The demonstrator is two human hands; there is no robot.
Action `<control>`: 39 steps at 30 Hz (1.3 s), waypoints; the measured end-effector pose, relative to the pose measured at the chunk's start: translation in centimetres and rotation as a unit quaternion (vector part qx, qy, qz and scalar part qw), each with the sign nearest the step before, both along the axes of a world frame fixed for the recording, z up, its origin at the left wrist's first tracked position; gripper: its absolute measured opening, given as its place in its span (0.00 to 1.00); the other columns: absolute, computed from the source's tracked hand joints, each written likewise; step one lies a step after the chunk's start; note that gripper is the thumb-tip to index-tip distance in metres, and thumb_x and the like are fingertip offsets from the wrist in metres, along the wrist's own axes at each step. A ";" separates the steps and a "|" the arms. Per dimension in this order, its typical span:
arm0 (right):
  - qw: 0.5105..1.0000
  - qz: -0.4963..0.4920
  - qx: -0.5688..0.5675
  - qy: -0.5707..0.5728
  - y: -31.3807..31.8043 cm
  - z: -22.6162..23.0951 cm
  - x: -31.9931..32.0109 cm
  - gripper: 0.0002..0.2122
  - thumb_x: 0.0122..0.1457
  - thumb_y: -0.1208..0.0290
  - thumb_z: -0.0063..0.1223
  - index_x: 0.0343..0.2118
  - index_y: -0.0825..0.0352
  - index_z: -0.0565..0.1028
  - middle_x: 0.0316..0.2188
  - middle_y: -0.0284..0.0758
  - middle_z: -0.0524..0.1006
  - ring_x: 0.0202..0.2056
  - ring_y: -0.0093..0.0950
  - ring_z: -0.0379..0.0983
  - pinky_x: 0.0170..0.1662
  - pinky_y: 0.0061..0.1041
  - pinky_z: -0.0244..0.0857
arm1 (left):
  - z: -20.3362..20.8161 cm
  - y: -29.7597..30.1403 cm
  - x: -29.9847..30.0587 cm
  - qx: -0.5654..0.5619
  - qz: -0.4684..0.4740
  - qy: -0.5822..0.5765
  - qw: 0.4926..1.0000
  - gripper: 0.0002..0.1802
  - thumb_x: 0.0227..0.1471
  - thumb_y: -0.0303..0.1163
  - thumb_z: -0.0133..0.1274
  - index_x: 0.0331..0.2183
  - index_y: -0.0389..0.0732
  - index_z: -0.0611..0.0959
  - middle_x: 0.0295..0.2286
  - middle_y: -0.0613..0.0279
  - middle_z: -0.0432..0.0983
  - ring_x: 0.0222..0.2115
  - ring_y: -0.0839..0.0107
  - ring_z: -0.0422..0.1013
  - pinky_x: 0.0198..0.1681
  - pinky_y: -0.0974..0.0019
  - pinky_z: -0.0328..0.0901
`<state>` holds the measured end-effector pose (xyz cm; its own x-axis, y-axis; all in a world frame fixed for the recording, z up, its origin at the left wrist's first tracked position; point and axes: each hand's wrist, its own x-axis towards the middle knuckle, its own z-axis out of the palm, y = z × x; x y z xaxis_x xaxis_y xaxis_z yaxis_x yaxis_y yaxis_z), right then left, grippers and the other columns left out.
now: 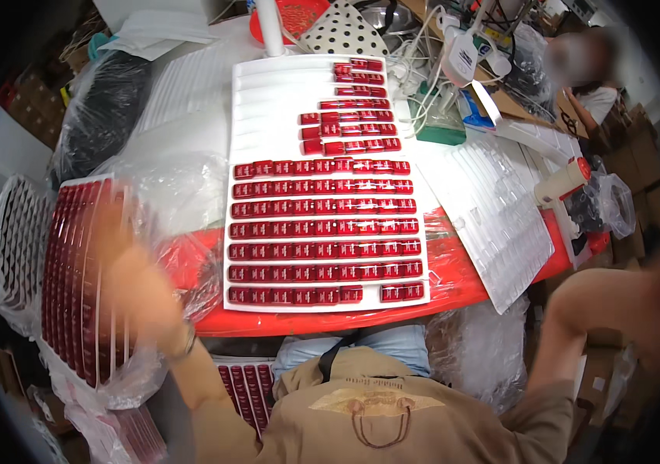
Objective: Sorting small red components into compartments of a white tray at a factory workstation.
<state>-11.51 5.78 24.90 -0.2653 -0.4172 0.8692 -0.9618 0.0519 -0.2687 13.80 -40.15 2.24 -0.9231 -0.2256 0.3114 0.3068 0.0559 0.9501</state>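
Observation:
In front of me lies a white ribbed tray bearing rows of small glossy dark-red pieces. Its lower rows run nearly full width, with one gap in the nearest row. The upper rows have pieces only toward the right, some sitting unevenly. My left hand, smeared by motion, is over a second tray of dark-red pieces at the left; its fingers cannot be made out. Out at the right rim, my right hand is blurred and dark, away from the tray, and whatever it holds is hidden.
Empty clear plastic trays lie right of the white tray. Beyond stand a red bowl, a polka-dot cloth and tangled white cables. A beige-and-red tool rests at the right. Another person is at the far right.

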 end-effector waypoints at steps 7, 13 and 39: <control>0.864 -0.293 0.386 -0.136 0.1 -20.9 -7.7 0.18 0.53 0.71 0.53 0.47 0.67 0.67 0.41 0.43 0.68 0.33 0.42 0.71 0.36 0.37 0.65 | -4.0 7.1 -9.0 -0.029 0.039 -0.128 0.991 0.44 0.57 0.59 0.31 0.60 0.35 0.43 0.61 0.50 0.36 0.62 0.60 0.35 0.62 0.58 0.37; 0.860 -0.269 0.382 -0.204 0.4 -24.5 -7.7 0.08 0.51 0.78 0.52 0.35 0.70 0.71 0.38 0.44 0.67 0.31 0.45 0.71 0.35 0.37 0.65 | -3.4 7.9 -10.2 -0.302 0.160 -0.156 0.927 0.40 0.52 0.47 0.49 0.59 0.38 0.53 0.57 0.50 0.49 0.58 0.55 0.46 0.60 0.57 0.43; 0.943 0.025 0.085 -0.320 -9.4 -22.3 -4.0 0.13 0.47 0.77 0.59 0.37 0.69 0.72 0.24 0.34 0.73 0.23 0.24 0.71 0.26 0.20 0.66 | -0.5 21.0 -23.3 0.210 -0.231 -0.189 0.931 0.19 0.50 0.19 0.50 0.44 0.38 0.65 0.36 0.64 0.69 0.37 0.78 0.68 0.43 0.73 0.65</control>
<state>-15.54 -3.65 2.62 -0.6898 -0.5619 0.4565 -0.6077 0.1066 -0.7870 -9.49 -19.13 1.75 -0.9776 0.1946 -0.0806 -0.1542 -0.4005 0.9032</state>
